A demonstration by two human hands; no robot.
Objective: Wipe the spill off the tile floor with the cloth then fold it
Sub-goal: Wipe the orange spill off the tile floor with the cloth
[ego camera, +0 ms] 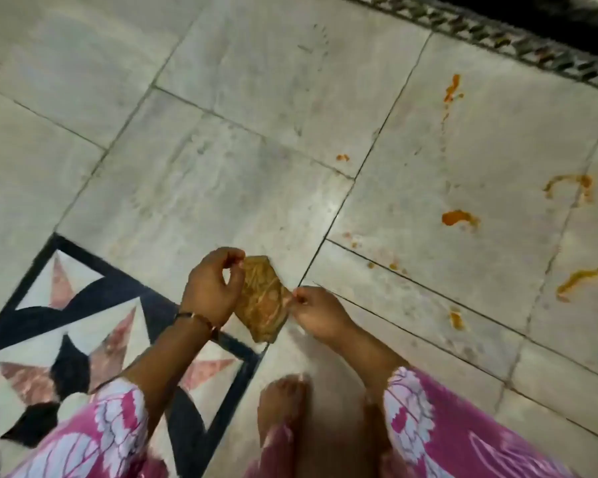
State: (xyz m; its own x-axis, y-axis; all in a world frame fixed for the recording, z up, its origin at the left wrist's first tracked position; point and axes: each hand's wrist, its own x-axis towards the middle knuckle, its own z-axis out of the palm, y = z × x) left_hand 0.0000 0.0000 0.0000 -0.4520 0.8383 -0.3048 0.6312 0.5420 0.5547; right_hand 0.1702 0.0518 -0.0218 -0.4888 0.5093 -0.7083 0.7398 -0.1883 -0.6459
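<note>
We look down on our two hands, which hold the cloth (261, 300) above the pale tile floor (221, 174). Open tile stretches ahead of our fingers and off to both sides, bounded far ahead by a dark patterned border strip (497, 32), while a dark-edged star inlay (66, 305) lies beneath our left forearm. The left hand (209, 288) pinches the cloth's upper left edge between thumb and curled fingers; the right hand (320, 313) nips its right corner with closed fingertips. The cloth is a small, brownish-orange patterned piece, already folded into a compact, many-sided pad. Orange spill (458, 218) marks dot the tiles beyond and to the right of our right fingers. Our pink floral sleeves (411, 405) run off the frame's bottom, and motion blur softens the bare feet (282, 398) below.
</note>
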